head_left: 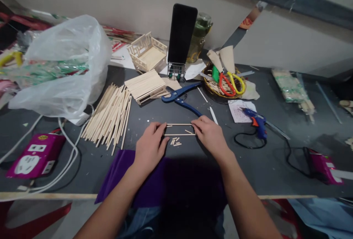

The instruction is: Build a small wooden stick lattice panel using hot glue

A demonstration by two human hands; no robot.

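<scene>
Two thin wooden sticks [178, 129] lie parallel on the dark table, one above the other. My left hand [150, 147] pinches their left ends with curled fingers. At their right ends, my right hand [210, 134] does the same. Several short cut stick pieces [175, 142] lie just below the sticks, between my hands. A purple cloth [124, 172] lies under my left wrist at the table's near edge.
A pile of long sticks [110, 116] lies left, with a stick slab [145, 85] and a small stick chair [147, 52] behind. Blue cutters [180, 98], a phone on a stand [181, 36], a basket with scissors [226, 81], a blue glue gun [256, 122], power strips [35, 156] and a plastic bag [63, 62] surround.
</scene>
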